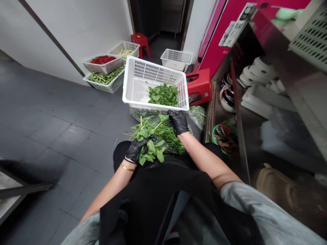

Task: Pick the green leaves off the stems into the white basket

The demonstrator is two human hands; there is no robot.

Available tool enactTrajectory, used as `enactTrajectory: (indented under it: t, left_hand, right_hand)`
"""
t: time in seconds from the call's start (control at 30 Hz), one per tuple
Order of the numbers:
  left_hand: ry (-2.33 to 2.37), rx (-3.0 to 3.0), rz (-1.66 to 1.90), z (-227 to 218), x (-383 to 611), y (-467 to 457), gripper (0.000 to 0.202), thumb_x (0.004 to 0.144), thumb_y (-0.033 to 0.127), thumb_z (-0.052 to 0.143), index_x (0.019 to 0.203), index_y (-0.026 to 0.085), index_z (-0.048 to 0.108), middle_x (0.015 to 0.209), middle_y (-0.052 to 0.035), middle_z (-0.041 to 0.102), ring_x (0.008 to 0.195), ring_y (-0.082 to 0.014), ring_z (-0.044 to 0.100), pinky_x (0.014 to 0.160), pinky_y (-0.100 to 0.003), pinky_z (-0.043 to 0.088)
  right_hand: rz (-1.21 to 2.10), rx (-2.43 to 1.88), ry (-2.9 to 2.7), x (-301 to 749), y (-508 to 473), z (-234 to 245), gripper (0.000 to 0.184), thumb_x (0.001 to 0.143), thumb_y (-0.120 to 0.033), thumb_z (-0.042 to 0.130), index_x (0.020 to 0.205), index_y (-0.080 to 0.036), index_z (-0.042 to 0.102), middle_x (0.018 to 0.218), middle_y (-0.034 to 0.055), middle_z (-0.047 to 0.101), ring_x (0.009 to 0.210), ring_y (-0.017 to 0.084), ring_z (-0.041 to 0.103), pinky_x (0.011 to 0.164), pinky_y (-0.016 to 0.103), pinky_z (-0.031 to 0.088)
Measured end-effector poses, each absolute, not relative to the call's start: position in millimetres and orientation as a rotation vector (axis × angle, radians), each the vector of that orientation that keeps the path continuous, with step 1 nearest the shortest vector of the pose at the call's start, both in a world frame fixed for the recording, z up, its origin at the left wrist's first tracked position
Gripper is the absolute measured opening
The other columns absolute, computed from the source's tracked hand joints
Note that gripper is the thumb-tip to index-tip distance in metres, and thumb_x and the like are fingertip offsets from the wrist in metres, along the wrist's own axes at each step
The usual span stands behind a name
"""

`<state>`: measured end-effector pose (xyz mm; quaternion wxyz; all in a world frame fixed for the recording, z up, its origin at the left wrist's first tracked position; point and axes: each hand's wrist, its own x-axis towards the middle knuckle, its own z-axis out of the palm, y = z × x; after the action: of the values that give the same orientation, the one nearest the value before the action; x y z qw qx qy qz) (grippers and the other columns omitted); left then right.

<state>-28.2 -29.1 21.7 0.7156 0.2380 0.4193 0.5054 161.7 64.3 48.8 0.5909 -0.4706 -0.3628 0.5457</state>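
Note:
Both my hands wear black gloves. My left hand (136,149) is closed round a bunch of leafy green stems (149,141) held over my lap. My right hand (178,121) is curled into the pile of greens (171,136) just below the near rim of a white plastic basket (133,85). Picked green leaves (163,95) lie in that basket. More greens in a clear plastic bag (198,115) sit under and beside the basket. A black apron covers my lap.
By the far wall stand white baskets of red chillies (103,60) and green pods (106,77), another with pale stalks (125,50), and an empty one (176,59). Two red stools (200,85) (140,39) stand nearby. A steel shelf (255,102) with bowls is at right.

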Motion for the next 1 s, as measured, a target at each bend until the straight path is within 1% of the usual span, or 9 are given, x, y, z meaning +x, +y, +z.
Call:
enactTrajectory:
  t: [0.17, 0.37, 0.47, 0.6, 0.7, 0.77, 0.83, 0.9, 1.0]
  left_hand:
    - [0.97, 0.475, 1.098, 19, -26, -30, 0.036, 0.05, 0.019, 0.086, 0.081, 0.011, 0.07, 0.067, -0.0037, 0.07, 0.053, -0.0138, 0.062, 0.052, -0.026, 0.052]
    - [0.999, 0.518, 1.092, 31, -37, -24, 0.032, 0.05, 0.024, 0.084, 0.076, 0.012, 0.07, 0.056, -0.0014, 0.066, 0.045, -0.0132, 0.057, 0.045, -0.024, 0.046]
    - [1.025, 0.546, 1.115, 32, -39, -23, 0.031, 0.045, 0.023, 0.085, 0.071, 0.015, 0.07, 0.064, -0.0033, 0.07, 0.054, -0.0175, 0.063, 0.05, -0.026, 0.049]
    - [1.084, 0.562, 1.17, 27, -46, -18, 0.026, 0.045, 0.023, 0.084, 0.065, 0.017, 0.07, 0.058, -0.0005, 0.068, 0.048, -0.0147, 0.059, 0.049, -0.025, 0.047]
    - [1.073, 0.577, 1.214, 33, -46, -25, 0.024, 0.046, 0.028, 0.084, 0.063, 0.018, 0.07, 0.056, 0.0005, 0.067, 0.05, -0.0141, 0.059, 0.053, -0.026, 0.049]
    - [1.081, 0.654, 1.243, 36, -40, -34, 0.025, 0.044, 0.03, 0.085, 0.06, 0.018, 0.068, 0.057, -0.0011, 0.067, 0.054, -0.0161, 0.061, 0.057, -0.027, 0.05]
    - [1.082, 0.714, 1.275, 34, -30, -39, 0.03, 0.047, 0.031, 0.084, 0.069, 0.016, 0.072, 0.066, -0.0043, 0.07, 0.057, -0.0174, 0.063, 0.059, -0.029, 0.051]
    - [1.119, 0.781, 1.237, 27, -23, -42, 0.031, 0.051, 0.033, 0.083, 0.073, 0.014, 0.073, 0.069, -0.0071, 0.071, 0.058, -0.018, 0.063, 0.061, -0.03, 0.051]
    - [1.31, 0.857, 1.264, 18, -22, -48, 0.03, 0.051, 0.035, 0.084, 0.07, 0.014, 0.073, 0.065, -0.0083, 0.069, 0.056, -0.0174, 0.061, 0.058, -0.03, 0.049]
  right_hand:
    - [1.569, -0.971, -1.1, 158, 60, 47, 0.042, 0.063, -0.05, 0.074, 0.084, -0.015, 0.065, 0.056, -0.0014, 0.064, 0.035, 0.009, 0.049, 0.033, 0.02, 0.035]
    - [1.717, -0.971, -1.489, 181, 56, 63, 0.036, 0.068, -0.047, 0.073, 0.069, -0.011, 0.066, 0.039, -0.0035, 0.052, 0.034, 0.008, 0.045, 0.036, 0.02, 0.035]
    - [1.902, -0.877, -1.392, 200, 57, 66, 0.035, 0.072, -0.046, 0.07, 0.064, -0.013, 0.061, 0.034, -0.0066, 0.042, 0.032, 0.006, 0.037, 0.034, 0.019, 0.03]
    - [1.677, -0.891, -1.061, 216, 59, 65, 0.035, 0.073, -0.047, 0.067, 0.061, -0.018, 0.053, 0.036, -0.0107, 0.031, 0.032, 0.003, 0.02, 0.033, 0.018, 0.026]
    - [1.486, -1.063, -1.087, 202, 49, 63, 0.031, 0.072, -0.047, 0.067, 0.063, -0.02, 0.055, 0.038, -0.0078, 0.037, 0.034, 0.007, 0.032, 0.037, 0.021, 0.032]
    - [1.537, -1.152, -1.287, 181, 36, 59, 0.031, 0.071, -0.05, 0.067, 0.064, -0.021, 0.06, 0.041, -0.0037, 0.046, 0.039, 0.011, 0.042, 0.042, 0.026, 0.039]
    - [1.594, -1.119, -1.443, 158, 23, 52, 0.032, 0.067, -0.053, 0.068, 0.063, -0.022, 0.062, 0.046, -0.0006, 0.052, 0.045, 0.016, 0.05, 0.048, 0.03, 0.044]
    - [1.645, -1.119, -1.506, 140, 13, 45, 0.033, 0.064, -0.055, 0.069, 0.058, -0.023, 0.06, 0.043, -0.0006, 0.05, 0.044, 0.018, 0.049, 0.05, 0.033, 0.044]
    - [1.77, -1.229, -1.553, 133, -1, 38, 0.037, 0.061, -0.053, 0.071, 0.048, -0.024, 0.052, 0.035, -0.0027, 0.04, 0.034, 0.015, 0.037, 0.042, 0.032, 0.034]
